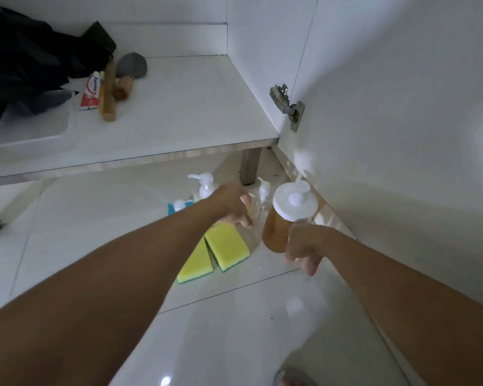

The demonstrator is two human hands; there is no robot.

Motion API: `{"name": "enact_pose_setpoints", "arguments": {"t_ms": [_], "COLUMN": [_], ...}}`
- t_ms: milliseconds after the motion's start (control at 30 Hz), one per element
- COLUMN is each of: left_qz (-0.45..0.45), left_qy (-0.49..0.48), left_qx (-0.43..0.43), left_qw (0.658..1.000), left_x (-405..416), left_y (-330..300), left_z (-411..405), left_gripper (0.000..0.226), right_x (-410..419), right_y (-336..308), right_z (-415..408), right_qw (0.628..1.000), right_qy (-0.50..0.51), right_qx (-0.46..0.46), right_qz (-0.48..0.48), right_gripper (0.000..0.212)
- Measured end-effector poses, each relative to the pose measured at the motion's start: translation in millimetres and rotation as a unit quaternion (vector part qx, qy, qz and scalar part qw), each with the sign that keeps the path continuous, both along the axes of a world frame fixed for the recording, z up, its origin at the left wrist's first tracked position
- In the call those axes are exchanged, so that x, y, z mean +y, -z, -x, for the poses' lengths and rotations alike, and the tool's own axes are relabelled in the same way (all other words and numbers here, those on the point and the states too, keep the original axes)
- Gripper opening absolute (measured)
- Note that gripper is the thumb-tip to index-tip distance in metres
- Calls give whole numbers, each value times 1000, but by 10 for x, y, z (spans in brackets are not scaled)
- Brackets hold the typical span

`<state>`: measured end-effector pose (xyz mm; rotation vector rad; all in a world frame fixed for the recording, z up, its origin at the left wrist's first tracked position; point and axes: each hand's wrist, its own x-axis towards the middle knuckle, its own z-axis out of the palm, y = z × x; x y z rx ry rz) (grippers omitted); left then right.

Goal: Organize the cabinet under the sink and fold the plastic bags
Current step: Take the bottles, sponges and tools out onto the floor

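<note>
Two hands busy: your right hand (301, 247) grips the amber jar (283, 218), left hand (233, 207) loosely curled over clear bottles (258, 201); shelve next.

The floor (67, 232) is made of glossy white tiles with thin dark joints, and a small bright light reflection shows on it near the bottom edge. A white cabinet shelf (179, 107) with a pale wood-coloured front edge stands above the floor on a metal leg (250, 165). On the right a white cabinet door (402, 107) hangs on a metal hinge (287, 107).
</note>
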<state>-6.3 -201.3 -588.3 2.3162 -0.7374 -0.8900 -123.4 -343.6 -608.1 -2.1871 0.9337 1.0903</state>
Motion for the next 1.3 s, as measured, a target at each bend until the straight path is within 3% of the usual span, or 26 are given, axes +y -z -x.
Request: {"name": "enact_pose_setpoints", "arguments": {"t_ms": [133,333,567,867,1000,1167,1300], "left_qz": [-4,-26,-41,-51,-96,-195,-199], "left_qy": [-30,-66,-128,-199,-216,-230,-251], "left_qx": [39,30,-30,-112,-198,-319,-384], "left_qw": [999,997,991,972,951,899,866], "left_x": [328,857,1380,1819,1942,2064,1952], "left_y": [-337,-785,-1100,-1337,-1367,-1316,-1280], "left_z": [-283,-620,-1024,-1577,-1831,-2063,-2201], "left_gripper": [51,50,52,50,47,56,54], "right_x": [203,539,909,1226,1315,1447,1529], "right_y": [-348,-906,-1426,-1619,-1613,-1556,-1501], "right_z": [-321,-946,-1534,-2281,-2576,-2913,-3193], "right_qw": [998,994,971,960,957,948,932], "right_qy": [-25,-76,-150,-188,-193,-172,-149], "right_qx": [5,-39,-185,-207,-216,-268,-329], "right_qz": [-57,-69,-24,-1,5,6,18], "right_gripper": [8,31,32,45,49,57,46]}}
